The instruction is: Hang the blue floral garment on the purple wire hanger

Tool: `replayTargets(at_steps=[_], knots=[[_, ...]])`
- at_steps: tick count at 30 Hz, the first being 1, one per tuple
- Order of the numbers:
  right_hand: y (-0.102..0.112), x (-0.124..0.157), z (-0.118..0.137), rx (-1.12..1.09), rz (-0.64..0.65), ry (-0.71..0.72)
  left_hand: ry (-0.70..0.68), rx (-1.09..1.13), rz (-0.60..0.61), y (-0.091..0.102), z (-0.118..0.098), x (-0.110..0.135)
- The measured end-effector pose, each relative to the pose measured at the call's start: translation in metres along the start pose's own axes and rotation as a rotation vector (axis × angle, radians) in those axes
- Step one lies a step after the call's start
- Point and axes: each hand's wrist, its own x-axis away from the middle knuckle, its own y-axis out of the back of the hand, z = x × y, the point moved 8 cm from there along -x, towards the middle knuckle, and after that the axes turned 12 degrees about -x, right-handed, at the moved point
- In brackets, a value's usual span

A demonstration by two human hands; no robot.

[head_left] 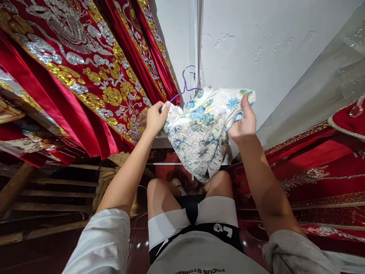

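A white garment (196, 133) with blue, green and yellow floral patterning hangs in front of me. Its neck area sits on a purple hanger (185, 84), whose hook points up toward the wall corner. My left hand (156, 118) pinches the garment's left shoulder edge, close to one hanger arm. With the thumb on top, my right hand (244, 121) grips the right end of the garment near a blue-trimmed edge. The cloth bunches and droops between my hands, down toward my knees. The hanger's right arm disappears under the fabric.
Red costumes with gold and silver embroidery (114, 83) hang at the left. More red beaded garments (319, 171) are on the right, below clear plastic sheeting (313, 87). A bamboo chair (57, 194) stands at lower left. Ahead is a white wall (242, 45).
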Motion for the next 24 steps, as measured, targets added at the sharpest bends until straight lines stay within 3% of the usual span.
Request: replayTargets(at_steps=[2, 4, 6, 10, 11, 12, 14, 15, 17, 20, 24], knots=[[-0.008, -0.006, -0.006, -0.022, 0.096, -0.026, 0.005, -0.023, -0.029, -0.002, 0.002, -0.002], [-0.029, 0.002, -0.014, -0.064, 0.307, -0.113, 0.008, -0.023, -0.054, -0.004, 0.005, 0.0], [-0.053, 0.025, -0.015, -0.101, 0.521, -0.184, 0.013, 0.055, -0.067, -0.007, 0.009, 0.006], [-0.097, 0.091, -0.005, -0.19, 1.083, -0.284, 0.127, 0.375, -0.145, -0.012, 0.015, 0.03], [-0.1, 0.098, -0.006, -0.176, 1.13, -0.28, 0.165, 0.464, -0.157, -0.014, 0.014, 0.036], [-0.1, 0.096, -0.009, -0.123, 1.083, -0.249, 0.203, 0.567, -0.145, -0.018, 0.009, 0.041], [-0.09, 0.077, -0.02, 0.081, 0.802, -0.126, 0.295, 0.836, -0.035, -0.032, -0.007, 0.049], [-0.084, 0.071, -0.025, 0.202, 0.671, -0.056, 0.35, 0.985, 0.058, -0.041, -0.019, 0.052], [-0.079, 0.069, -0.035, 0.4, 0.533, 0.053, 0.446, 1.236, 0.27, -0.057, -0.05, 0.059], [-0.08, 0.086, -0.048, 0.517, 0.509, 0.16, 0.547, 1.448, 0.467, -0.064, -0.089, 0.071], [-0.072, 0.107, -0.057, 0.591, 0.502, 0.227, 0.643, 1.599, 0.574, -0.071, -0.11, 0.088]])
